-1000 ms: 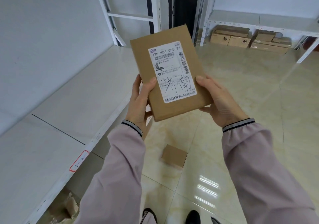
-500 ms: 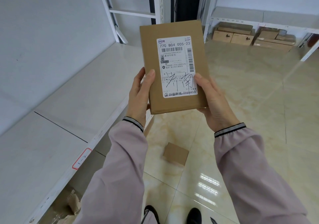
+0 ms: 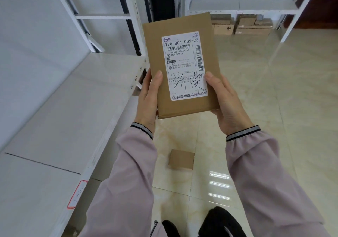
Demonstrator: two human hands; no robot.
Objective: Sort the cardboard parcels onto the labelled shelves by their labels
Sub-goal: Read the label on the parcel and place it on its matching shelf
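I hold a flat brown cardboard parcel (image 3: 184,108) upright in front of me, its white shipping label (image 3: 183,65) facing me with printed codes and large handwritten characters. My left hand (image 3: 148,99) grips its lower left edge, thumb on the front. My right hand (image 3: 226,101) grips the lower right edge, thumb on the label's corner. A white shelf (image 3: 64,108) runs along my left, with a red-bordered tag (image 3: 77,194) on its front edge.
A small cardboard box (image 3: 181,159) lies on the glossy tile floor below my hands. Several cardboard boxes (image 3: 245,26) sit under a white rack at the far wall. White shelf uprights (image 3: 136,17) stand behind the parcel. My dark shoes (image 3: 219,222) show at the bottom.
The parcel has turned from tilted to nearly straight and sits a little closer and higher in view. My view has shifted forward along the shelf; both hands keep their grip.
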